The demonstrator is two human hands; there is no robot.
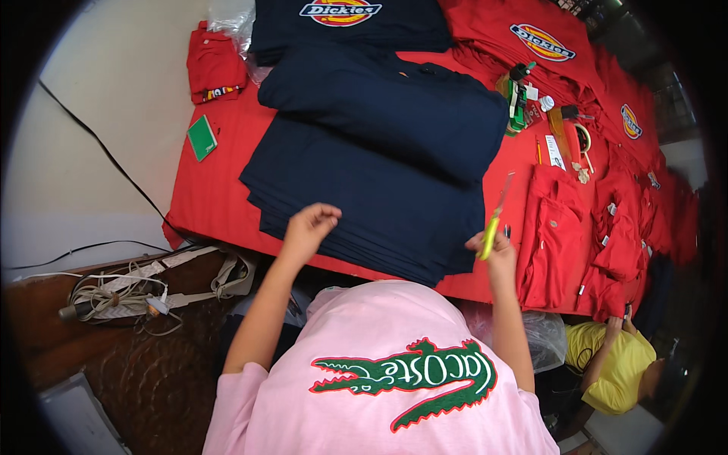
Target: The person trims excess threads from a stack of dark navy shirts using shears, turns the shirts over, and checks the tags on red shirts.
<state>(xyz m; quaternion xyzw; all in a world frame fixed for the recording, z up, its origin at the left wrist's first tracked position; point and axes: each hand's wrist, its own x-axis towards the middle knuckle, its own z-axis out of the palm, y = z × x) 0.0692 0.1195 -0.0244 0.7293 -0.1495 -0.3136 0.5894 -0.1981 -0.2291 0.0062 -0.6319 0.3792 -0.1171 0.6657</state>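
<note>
A stack of navy shirts (364, 182) lies in front of me, with the top one folded over toward the far side. My left hand (312, 227) is over the stack's near left edge. Its fingers are curled together, and anything small between them is too fine to make out. At the near right corner of the stack, my right hand (497, 254) grips yellow-handled scissors (491, 236), blades pointing up and away from me.
The red-covered table (220, 163) carries another navy pile (409, 26), red shirts (557, 235), a green box (202, 138) and small tools (518, 102). Coiled cables (121, 292) lie at left. A person in yellow (618, 368) works at right.
</note>
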